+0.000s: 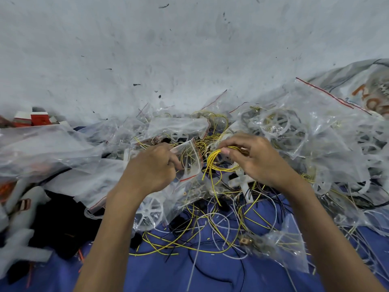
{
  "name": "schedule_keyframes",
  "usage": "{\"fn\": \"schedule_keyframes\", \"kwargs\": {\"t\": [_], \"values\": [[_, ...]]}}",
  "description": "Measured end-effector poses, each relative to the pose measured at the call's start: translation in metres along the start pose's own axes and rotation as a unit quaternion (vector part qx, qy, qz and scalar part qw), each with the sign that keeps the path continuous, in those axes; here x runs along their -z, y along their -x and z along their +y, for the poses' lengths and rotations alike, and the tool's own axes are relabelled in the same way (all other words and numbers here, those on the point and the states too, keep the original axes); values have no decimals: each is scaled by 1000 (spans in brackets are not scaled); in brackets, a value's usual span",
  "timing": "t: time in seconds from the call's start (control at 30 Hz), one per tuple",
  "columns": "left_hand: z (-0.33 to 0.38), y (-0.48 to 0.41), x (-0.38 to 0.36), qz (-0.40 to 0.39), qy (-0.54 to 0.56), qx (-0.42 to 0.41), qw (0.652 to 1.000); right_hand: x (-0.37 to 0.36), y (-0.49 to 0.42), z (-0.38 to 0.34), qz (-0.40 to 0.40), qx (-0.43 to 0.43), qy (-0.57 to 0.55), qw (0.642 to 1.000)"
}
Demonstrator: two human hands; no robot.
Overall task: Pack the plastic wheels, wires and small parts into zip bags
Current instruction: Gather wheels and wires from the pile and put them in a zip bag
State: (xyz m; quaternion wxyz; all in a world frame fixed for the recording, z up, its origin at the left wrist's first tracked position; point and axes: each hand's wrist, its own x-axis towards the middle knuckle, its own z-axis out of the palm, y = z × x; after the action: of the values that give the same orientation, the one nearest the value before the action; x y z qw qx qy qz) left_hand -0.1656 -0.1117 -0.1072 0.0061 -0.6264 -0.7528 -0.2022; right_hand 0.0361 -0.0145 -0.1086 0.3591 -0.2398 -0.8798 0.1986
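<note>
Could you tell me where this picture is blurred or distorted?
Head view: the wide lens bows the edges; the white plastic pieces lower left are motion-smeared; the left hand holding the clear zip bag and the right hand pinching the yellow wire bundle are fairly sharp; lighting is even.

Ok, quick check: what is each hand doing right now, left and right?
Left hand: grips a small zip bag near its red-striped mouth.
Right hand: pinches a bundle of yellow wires next to that bag.

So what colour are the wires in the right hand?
Yellow: the wires pinched in the right hand, head view.
</note>
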Motion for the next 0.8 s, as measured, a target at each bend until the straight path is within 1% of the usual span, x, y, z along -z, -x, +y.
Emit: {"fn": "schedule_keyframes", "kwargs": {"t": [0.1, 0.2, 0.23, 0.27, 0.3, 0.37, 0.43, 0.5, 0.53, 0.63, 0.7, 0.8], "values": [[5, 0, -3, -20, 29, -4, 999, 1, 1, -5, 35, 5, -29, 999], [17, 3, -2, -34, 127, -9, 991, -6, -1, -12, 52, 13, -16, 998], [22, 4, -2, -35, 136, -11, 990, -10, -1, -14, 64, 10, -15, 998], [26, 4, -4, -39, 118, -16, 992, -14, -1, -16, 83, 2, -34, 996], [29, 4, -6, -39, 85, -23, 995, -19, -1, -19, 106, -13, -78, 991], [33, 3, -13, -28, 22, -38, 999, -30, -2, -25, 155, -48, -192, 968], [34, 0, -18, -10, 26, -35, 999, -37, -3, -32, 174, -67, -304, 934], [34, -1, -19, 10, 66, -12, 998, -41, -4, -35, 142, -64, -384, 910], [33, -1, -18, 24, 83, 0, 996, -41, -3, -36, 118, -53, -387, 913], [29, -1, -13, 58, 123, 33, 990, -43, -1, -36, 68, -36, -319, 945], [27, 0, -10, 60, 141, 38, 988, -44, 0, -37, 27, -49, -327, 943], [29, 0, -9, 46, 147, 30, 988, -47, 0, -36, -42, -45, -336, 940]]}}
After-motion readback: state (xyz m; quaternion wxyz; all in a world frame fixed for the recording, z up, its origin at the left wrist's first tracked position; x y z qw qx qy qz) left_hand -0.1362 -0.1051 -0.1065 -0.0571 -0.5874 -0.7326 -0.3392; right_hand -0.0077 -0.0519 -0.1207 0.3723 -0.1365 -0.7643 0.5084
